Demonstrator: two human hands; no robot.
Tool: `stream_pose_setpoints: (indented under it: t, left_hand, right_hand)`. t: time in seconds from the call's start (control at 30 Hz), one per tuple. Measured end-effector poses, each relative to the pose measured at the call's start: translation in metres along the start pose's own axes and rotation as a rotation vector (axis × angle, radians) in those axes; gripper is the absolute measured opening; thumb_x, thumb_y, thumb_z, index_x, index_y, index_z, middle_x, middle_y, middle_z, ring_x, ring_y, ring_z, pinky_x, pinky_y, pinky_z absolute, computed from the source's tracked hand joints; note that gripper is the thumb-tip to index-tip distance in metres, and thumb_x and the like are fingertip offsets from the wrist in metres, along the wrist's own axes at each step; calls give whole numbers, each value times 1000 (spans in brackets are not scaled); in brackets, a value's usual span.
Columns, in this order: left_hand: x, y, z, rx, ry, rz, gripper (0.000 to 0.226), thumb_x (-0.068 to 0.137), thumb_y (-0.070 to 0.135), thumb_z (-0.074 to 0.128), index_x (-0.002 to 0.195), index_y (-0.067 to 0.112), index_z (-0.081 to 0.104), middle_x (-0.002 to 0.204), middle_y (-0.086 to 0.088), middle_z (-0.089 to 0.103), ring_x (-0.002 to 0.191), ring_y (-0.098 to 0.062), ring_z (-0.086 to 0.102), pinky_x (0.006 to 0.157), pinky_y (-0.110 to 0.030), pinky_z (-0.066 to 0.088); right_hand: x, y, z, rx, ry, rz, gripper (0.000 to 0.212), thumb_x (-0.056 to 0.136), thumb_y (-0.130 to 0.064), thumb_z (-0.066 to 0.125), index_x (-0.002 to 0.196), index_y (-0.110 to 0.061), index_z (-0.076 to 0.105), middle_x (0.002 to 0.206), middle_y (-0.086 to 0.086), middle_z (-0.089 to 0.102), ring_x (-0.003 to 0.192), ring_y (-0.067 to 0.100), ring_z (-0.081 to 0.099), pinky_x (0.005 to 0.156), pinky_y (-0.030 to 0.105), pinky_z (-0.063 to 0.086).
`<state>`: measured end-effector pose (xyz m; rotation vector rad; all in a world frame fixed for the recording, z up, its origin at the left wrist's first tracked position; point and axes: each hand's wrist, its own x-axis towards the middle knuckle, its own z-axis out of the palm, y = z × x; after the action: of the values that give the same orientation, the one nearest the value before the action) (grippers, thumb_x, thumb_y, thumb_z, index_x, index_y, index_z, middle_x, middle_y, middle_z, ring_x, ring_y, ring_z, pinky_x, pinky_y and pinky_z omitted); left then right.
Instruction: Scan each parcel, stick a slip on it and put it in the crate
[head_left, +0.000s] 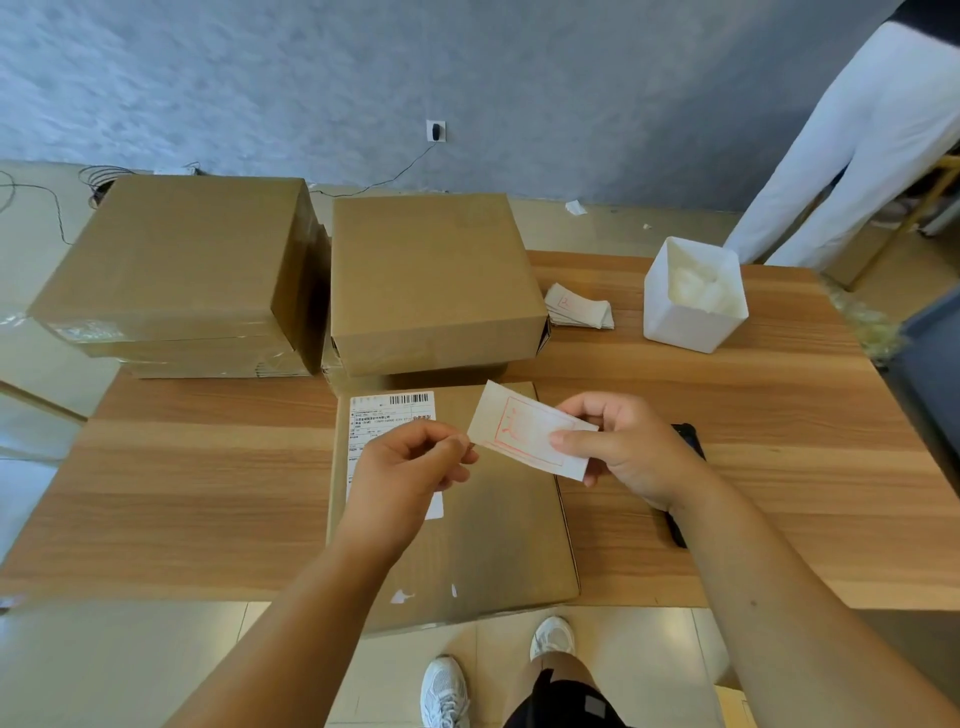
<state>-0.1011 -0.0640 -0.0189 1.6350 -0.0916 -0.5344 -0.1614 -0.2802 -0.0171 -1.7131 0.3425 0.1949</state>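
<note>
Both hands pinch one slip.

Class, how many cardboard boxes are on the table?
3 plainly: the labelled box at the front, the middle box behind it, the left box at the back. Both back ones rest on further boxes, mostly hidden.

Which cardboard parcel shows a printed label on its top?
The flat parcel nearest the person: it bears a white barcode label. The left rear box and right rear box look plain.
</note>
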Motion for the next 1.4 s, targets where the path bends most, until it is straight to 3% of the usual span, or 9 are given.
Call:
stream_pose_setpoints:
  t: [0.13,0.23,0.3,0.43,0.53,0.77,1.0,1.23,1.4]
  left_hand:
    - [2,3,-4,14,-21,-33,14,87,17,59,79,15,70,82,1,72,69,-13,64,69,-30,50]
    - [3,8,-5,93,-65,35,10,86,24,62,91,22,70,85,3,72,65,-6,62,61,-20,49]
    - [3,10,-4,170,-96,115,9,87,19,62,88,22,71,78,8,72,60,0,59,54,-14,45]
    - [2,9,-3,135,-34,120,11,89,11,60,82,14,68,62,6,68,50,-3,56,48,-14,43]
    - [3,8,-4,16,4,63,5,88,8,61,85,5,63,68,-3,71,57,-15,65,53,-21,53]
    - [0,9,2,-102,-84,-63,5,90,1,55,88,-2,58,73,-8,73,65,-23,70,55,-24,55]
    - [1,6,5,-174,-51,-111,7,90,0,54,84,1,58,73,-13,72,66,-26,71,55,-25,56]
    - [2,5,0,63,-162,-31,12,90,12,55,87,12,67,83,-3,73,75,-21,69,66,-31,57]
    - [8,18,-6,-58,-80,63,19,91,8,52,85,10,70,77,-5,71,62,-16,62,61,-28,54]
  right_hand:
    - [-3,-5,-2,-34,-32,-5,15,86,-7,65,84,-20,72,80,1,72,69,13,65,51,23,48]
    - [-3,-13,-3,-86,-132,6,15,85,-8,66,82,-21,72,82,0,73,73,14,67,57,24,51]
    - [-2,-16,-2,-143,-165,11,15,85,-10,67,82,-23,72,84,0,73,76,14,67,61,25,52]
    - [4,-14,4,-84,88,-16,9,84,-13,69,89,-20,69,83,-1,72,68,12,63,54,22,50]
    - [7,-8,6,57,254,4,18,82,-19,73,99,-20,66,90,2,72,68,9,63,56,24,52]
    - [9,-12,19,154,209,-42,4,89,-11,63,92,-13,66,84,0,75,76,13,70,60,27,56]
    - [11,-19,26,326,182,-40,18,97,-17,50,92,-13,66,82,3,74,73,19,71,61,35,55]
    - [14,-16,28,79,276,-133,18,93,-13,58,83,-25,66,80,-11,72,76,5,67,61,27,53]
    - [10,-21,24,-160,147,-155,17,92,-22,59,86,-34,68,83,-17,68,70,-2,64,52,12,46]
